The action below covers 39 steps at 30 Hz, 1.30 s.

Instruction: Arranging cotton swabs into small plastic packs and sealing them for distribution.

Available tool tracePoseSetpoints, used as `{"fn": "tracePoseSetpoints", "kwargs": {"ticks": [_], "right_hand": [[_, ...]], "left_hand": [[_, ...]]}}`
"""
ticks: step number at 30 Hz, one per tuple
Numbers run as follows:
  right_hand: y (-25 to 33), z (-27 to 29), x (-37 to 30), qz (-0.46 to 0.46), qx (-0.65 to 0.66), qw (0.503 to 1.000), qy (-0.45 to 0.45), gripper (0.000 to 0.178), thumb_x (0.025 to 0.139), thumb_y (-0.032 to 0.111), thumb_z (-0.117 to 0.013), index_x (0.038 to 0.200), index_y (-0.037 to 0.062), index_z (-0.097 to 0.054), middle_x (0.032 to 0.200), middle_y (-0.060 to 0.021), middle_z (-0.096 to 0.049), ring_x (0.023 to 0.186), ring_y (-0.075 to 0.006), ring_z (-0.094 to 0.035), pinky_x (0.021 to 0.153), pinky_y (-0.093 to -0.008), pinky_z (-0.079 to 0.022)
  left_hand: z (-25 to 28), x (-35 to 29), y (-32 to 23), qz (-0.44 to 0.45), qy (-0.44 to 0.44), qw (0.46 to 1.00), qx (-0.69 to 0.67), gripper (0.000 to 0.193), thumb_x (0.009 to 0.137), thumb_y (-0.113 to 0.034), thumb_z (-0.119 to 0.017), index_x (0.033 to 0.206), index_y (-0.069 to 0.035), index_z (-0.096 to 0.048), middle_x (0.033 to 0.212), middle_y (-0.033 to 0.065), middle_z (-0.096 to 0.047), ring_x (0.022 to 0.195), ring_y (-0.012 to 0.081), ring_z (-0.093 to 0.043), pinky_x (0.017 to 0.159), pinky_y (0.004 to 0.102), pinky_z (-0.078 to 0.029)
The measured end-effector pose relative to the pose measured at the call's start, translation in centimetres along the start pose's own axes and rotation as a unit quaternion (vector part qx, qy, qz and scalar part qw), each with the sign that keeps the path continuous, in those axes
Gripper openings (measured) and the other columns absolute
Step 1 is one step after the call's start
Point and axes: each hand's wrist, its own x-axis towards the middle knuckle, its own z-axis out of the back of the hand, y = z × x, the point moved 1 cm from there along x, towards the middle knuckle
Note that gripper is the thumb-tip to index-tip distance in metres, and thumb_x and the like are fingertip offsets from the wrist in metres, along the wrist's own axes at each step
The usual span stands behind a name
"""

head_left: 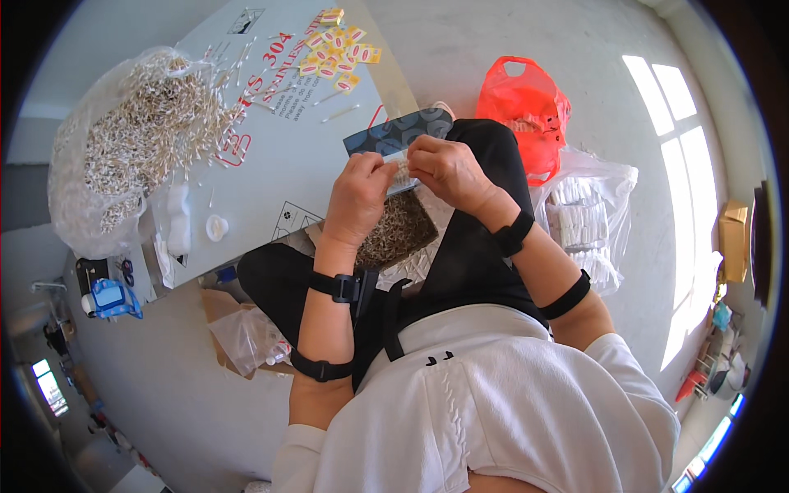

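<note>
My left hand and my right hand are close together above my lap, both with fingers pinched. Between the fingertips is a small whitish, bumpy bundle; it may be cotton swabs, but the fingers cover most of it. Just beyond the hands lies a dark blue translucent sheet with pale round patterns. Below them, between my legs, is an open box of thin brownish-white sticks. A large clear bag at the left of the table overflows with loose cotton swabs.
Small yellow-and-white packets are scattered on the far part of the table. Near its front edge is a small white round dish. A red plastic bag and a clear bag of white packs stand on the floor at right.
</note>
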Motion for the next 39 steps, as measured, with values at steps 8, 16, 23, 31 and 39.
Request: {"fn": "tracePoseSetpoints", "kwargs": {"ticks": [8,16,23,31,39], "right_hand": [[-0.1,0.1,0.1,0.028,0.015,0.999,-0.011,0.010,0.074,0.004,-0.066,0.073,0.0033,-0.057,0.083,-0.0097,-0.058,0.079,-0.0322,-0.062,0.069,-0.0403,-0.052],[0.8,0.2,0.8,0.012,0.033,0.999,-0.024,0.014,0.073,0.003,-0.065,0.076,0.0019,-0.051,0.081,-0.0138,-0.054,0.079,-0.0360,-0.058,0.070,-0.0435,-0.049],[0.6,-0.6,1.6,0.040,0.006,0.998,-0.054,0.016,0.075,-0.001,-0.063,0.078,0.0020,-0.048,0.079,-0.0139,-0.050,0.079,-0.0372,-0.055,0.068,-0.0438,-0.046],[-0.5,-1.1,0.6,-0.054,0.055,0.997,-0.007,0.020,0.078,0.007,-0.068,0.087,0.0025,-0.051,0.083,-0.0149,-0.057,0.081,-0.0371,-0.060,0.070,-0.0442,-0.049],[-0.3,-0.6,1.0,-0.042,0.096,0.994,-0.009,0.009,0.080,0.005,-0.068,0.077,0.0011,-0.061,0.081,-0.0102,-0.056,0.074,-0.0314,-0.059,0.065,-0.0370,-0.049]], "left_hand": [[-0.1,0.5,0.3,-0.013,-0.002,1.000,-0.021,0.010,0.072,0.004,-0.069,0.076,-0.001,-0.061,0.082,0.0093,-0.058,0.081,0.0287,-0.059,0.068,0.0383,-0.051],[-0.3,0.7,-0.4,0.032,-0.051,0.998,-0.001,0.015,0.070,0.006,-0.065,0.072,0.000,-0.051,0.078,0.0117,-0.054,0.077,0.0322,-0.055,0.066,0.0415,-0.048],[-0.5,0.6,-0.1,0.014,-0.051,0.999,0.006,0.015,0.072,0.006,-0.062,0.074,0.000,-0.049,0.076,0.0125,-0.052,0.077,0.0339,-0.054,0.067,0.0440,-0.046],[-0.6,0.4,0.6,0.076,-0.035,0.994,-0.073,0.017,0.072,0.006,-0.066,0.085,-0.002,-0.060,0.079,0.0117,-0.057,0.079,0.0333,-0.059,0.068,0.0425,-0.049],[-0.5,0.2,1.5,0.152,0.002,0.980,-0.127,0.014,0.071,0.000,-0.071,0.082,-0.004,-0.062,0.079,0.0100,-0.058,0.079,0.0299,-0.060,0.067,0.0387,-0.049]]}}
